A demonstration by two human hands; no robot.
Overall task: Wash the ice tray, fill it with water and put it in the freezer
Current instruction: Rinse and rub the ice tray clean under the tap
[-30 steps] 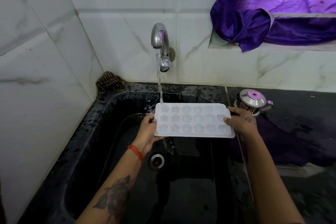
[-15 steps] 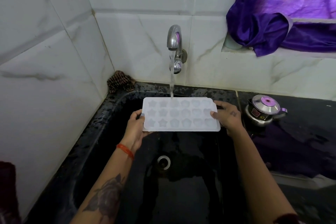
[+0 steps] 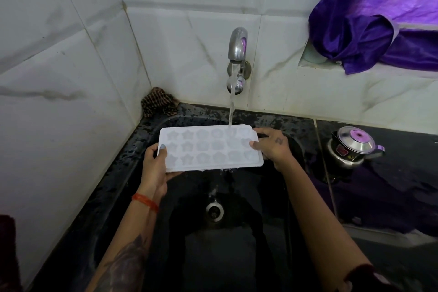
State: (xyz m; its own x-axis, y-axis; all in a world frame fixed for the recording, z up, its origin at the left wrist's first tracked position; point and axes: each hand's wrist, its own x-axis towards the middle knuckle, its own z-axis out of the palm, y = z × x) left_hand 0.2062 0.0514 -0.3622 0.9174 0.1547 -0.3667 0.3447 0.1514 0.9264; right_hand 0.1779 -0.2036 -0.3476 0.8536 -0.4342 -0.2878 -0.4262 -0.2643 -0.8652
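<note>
Two hands, left hand [image 3: 155, 168] and right hand [image 3: 272, 147], fingers gripping ice tray [image 3: 211, 149] ends under tap [image 3: 237, 54]; black sink [image 3: 113, 173] below tap, white tiled walls, kettle [image 3: 350, 147] on tabletop right of tap.

Orange wrist thread [image 3: 145, 202], forearm tattoo [image 3: 125, 265]

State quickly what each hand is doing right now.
Left hand: grips the tray at its left end.
Right hand: grips the tray's right end.

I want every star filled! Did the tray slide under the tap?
Yes. The ice tray slid left: the tap's stream hit its left end before, now near its right end.
</note>
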